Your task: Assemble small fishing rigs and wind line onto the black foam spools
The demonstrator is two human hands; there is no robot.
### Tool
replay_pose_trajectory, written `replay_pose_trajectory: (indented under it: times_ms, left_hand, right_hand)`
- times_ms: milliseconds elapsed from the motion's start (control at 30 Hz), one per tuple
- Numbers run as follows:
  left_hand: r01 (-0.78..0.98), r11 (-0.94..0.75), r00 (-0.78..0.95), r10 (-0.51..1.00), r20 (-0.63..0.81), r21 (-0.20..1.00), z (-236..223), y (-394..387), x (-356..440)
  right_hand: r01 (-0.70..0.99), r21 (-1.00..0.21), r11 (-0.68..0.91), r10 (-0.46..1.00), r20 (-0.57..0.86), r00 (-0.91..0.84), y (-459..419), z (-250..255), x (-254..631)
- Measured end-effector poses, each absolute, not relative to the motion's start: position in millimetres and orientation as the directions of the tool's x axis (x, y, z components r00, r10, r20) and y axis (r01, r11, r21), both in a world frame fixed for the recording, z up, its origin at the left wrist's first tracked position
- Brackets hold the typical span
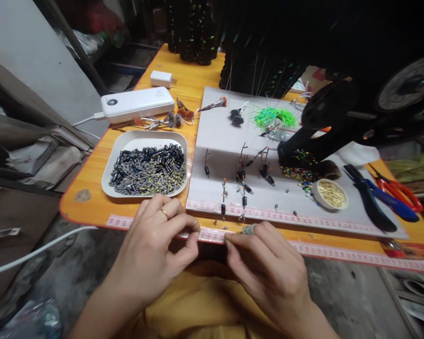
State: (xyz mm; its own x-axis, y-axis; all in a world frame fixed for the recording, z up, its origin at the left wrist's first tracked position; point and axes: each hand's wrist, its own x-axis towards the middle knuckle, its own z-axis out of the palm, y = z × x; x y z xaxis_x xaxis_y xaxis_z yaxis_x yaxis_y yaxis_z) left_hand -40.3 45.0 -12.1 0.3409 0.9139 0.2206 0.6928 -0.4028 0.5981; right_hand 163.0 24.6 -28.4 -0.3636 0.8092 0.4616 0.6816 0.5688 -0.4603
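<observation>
Over the table's front edge, my left hand [153, 240] is closed in a pinch, thumb against forefinger. A short gap to its right, my right hand [273, 263] pinches too, with a greenish wrap [248, 229] on one finger. What either pinch holds, if anything, is too small or hidden to make out. A printed measuring tape [212, 235] runs along the edge beneath the fingertips. Just beyond them, on the pale board [212, 188], lie small black cylinders [223, 209] on thin stems, with tiny grey pieces. A white tray [108, 186] of black and grey-yellow small parts stands beyond my left hand.
A white power bank [137, 104] with a cable lies at the back left, near a white plug adapter [161, 78]. Bright green strands [275, 117] lie on the board. To the right are a cup of gold bits [332, 194], pliers [397, 188] and a dark machine [325, 113].
</observation>
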Motion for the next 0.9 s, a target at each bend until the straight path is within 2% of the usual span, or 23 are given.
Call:
replay_pose_trajectory:
  times_ms: [900]
  left_hand:
    - [0.714, -0.401, 0.329, 0.916, 0.23, 0.573, -14.6, 46.0, -37.6]
  right_hand:
    - [0.683, -0.495, 0.537, 0.832, 0.444, -0.332, 23.2, -27.3, 172.1]
